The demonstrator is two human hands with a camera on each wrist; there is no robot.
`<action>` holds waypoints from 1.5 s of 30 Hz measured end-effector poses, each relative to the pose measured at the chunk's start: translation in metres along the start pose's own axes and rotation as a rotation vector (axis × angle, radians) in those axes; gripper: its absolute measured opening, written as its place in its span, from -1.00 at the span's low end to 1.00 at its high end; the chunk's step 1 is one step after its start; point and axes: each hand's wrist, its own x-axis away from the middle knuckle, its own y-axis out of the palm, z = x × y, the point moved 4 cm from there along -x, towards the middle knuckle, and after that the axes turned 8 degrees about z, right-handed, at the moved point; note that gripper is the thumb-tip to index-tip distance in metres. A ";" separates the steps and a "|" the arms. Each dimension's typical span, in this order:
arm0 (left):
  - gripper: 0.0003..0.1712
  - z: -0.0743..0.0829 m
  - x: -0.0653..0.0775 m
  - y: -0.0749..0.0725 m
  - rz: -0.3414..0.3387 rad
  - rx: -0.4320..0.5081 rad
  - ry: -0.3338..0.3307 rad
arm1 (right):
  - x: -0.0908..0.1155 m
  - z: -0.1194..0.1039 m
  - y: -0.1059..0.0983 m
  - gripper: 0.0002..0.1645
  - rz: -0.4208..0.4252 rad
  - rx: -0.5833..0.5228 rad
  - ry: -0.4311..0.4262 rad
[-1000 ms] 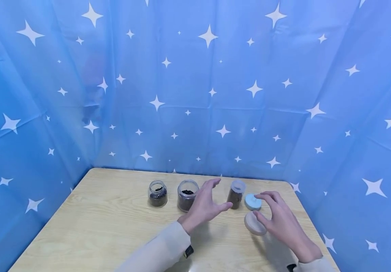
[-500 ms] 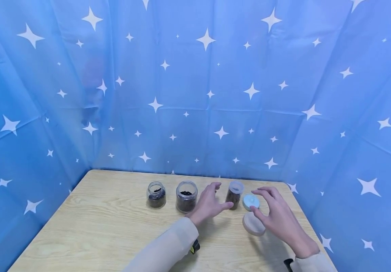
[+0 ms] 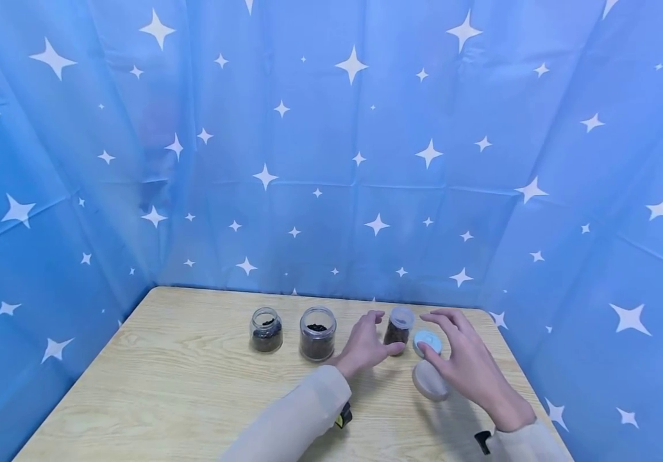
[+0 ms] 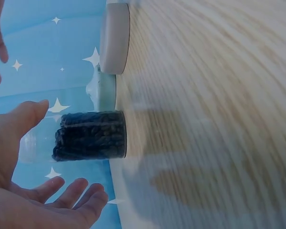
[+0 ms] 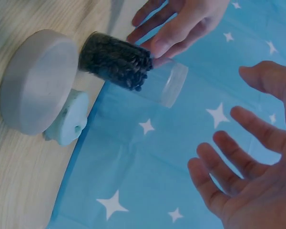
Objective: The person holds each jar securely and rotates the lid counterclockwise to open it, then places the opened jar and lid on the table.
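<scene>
A tall clear jar with dark bean-like pieces and a translucent top stands upright toward the back right. My left hand is beside it, thumb and fingers spread either side. In the left wrist view, the fingers stand apart from the jar; thumb contact is hard to tell. My right hand hovers over a pale blue lid and a larger greyish-white lid, fingers loosely bent. The right wrist view shows this hand holding nothing.
Two uncapped glass jars with dark contents, a small one and a wider one, stand left of my left hand. The wooden table ends at a blue star-patterned curtain.
My left hand has moved right, away from the wide glass jar and up to the tall jar. My right hand has shifted slightly left. The jars and lids stay put.
</scene>
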 end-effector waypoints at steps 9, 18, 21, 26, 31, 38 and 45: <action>-0.05 0.001 -0.002 0.016 0.001 0.002 -0.017 | -0.006 -0.006 0.007 -0.37 -0.005 -0.040 -0.007; -0.12 0.002 -0.005 0.016 0.016 0.008 0.004 | -0.014 -0.011 0.012 -0.35 -0.032 -0.055 -0.002; -0.13 0.002 -0.005 0.016 0.015 0.001 0.004 | -0.015 -0.012 0.012 -0.36 -0.046 -0.060 0.005; -0.17 0.001 -0.007 0.018 0.006 -0.012 0.016 | -0.015 -0.013 0.014 -0.38 -0.050 -0.068 -0.007; -0.24 0.001 -0.009 0.018 0.000 -0.054 0.038 | -0.015 -0.015 0.015 -0.41 -0.057 -0.078 -0.023; -0.39 0.002 -0.007 0.014 -0.008 -0.094 0.075 | -0.015 -0.018 0.019 -0.45 -0.065 -0.081 -0.048; -0.46 0.000 -0.001 0.008 -0.033 -0.060 0.089 | -0.017 -0.022 0.021 -0.44 -0.071 -0.074 -0.082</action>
